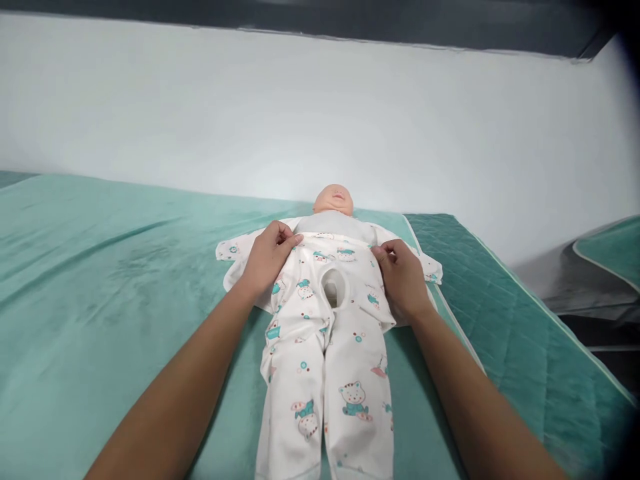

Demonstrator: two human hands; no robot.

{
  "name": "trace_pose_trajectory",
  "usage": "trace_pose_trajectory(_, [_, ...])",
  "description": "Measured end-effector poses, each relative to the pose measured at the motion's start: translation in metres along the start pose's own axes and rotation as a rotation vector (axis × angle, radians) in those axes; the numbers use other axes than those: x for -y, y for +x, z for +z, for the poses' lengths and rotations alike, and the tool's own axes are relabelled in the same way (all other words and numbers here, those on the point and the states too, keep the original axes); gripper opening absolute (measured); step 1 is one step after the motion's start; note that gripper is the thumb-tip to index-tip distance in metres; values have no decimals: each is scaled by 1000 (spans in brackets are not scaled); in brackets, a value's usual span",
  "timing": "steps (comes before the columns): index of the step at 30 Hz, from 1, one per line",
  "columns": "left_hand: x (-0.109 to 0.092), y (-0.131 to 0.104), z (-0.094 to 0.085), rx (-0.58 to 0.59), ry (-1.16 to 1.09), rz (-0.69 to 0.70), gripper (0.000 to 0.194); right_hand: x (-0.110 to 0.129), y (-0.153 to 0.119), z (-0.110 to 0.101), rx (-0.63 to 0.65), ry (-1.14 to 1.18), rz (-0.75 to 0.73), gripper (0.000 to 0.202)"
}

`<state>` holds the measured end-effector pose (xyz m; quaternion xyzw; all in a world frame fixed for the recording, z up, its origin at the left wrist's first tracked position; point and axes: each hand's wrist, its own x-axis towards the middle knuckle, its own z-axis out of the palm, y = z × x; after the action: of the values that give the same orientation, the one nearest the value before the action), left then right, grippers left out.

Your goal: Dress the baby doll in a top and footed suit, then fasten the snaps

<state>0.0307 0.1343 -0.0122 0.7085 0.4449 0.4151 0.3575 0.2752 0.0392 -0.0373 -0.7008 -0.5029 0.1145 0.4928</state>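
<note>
A baby doll [334, 199] lies on its back, its head toward the wall. White baby pants [356, 347] with bear prints and an open crotch cover its lower body and legs. My left hand [270, 257] pinches the waistband at the left side, thumb on top. At the right side of the same waistband, my right hand [400, 273] has its fingers closed on the fabric. Under the pants, a white printed baby top [234, 249] is spread out, with its sleeves reaching to both sides. The doll's legs and feet cannot be seen.
A light green sheet [125, 320] lies beneath the doll, with wrinkles at the left. Along the right runs a darker quilted green mat [520, 333]. Behind the doll's head rises a white wall [300, 107]. Another green-covered surface [613, 250] stands at the far right.
</note>
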Motion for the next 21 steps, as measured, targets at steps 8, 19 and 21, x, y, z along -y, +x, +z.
trace_pose_trajectory(8, [10,2,-28,402,-170,-219,26,-4,-5,-17,382,145,140,29])
trace_pose_trajectory(19, [7,0,-47,787,-146,-237,33,11,-17,-47,948,-86,16,15])
trace_pose_trajectory(21, [3,-1,-47,786,-105,-223,33,14,-19,-48,1042,-69,3,15])
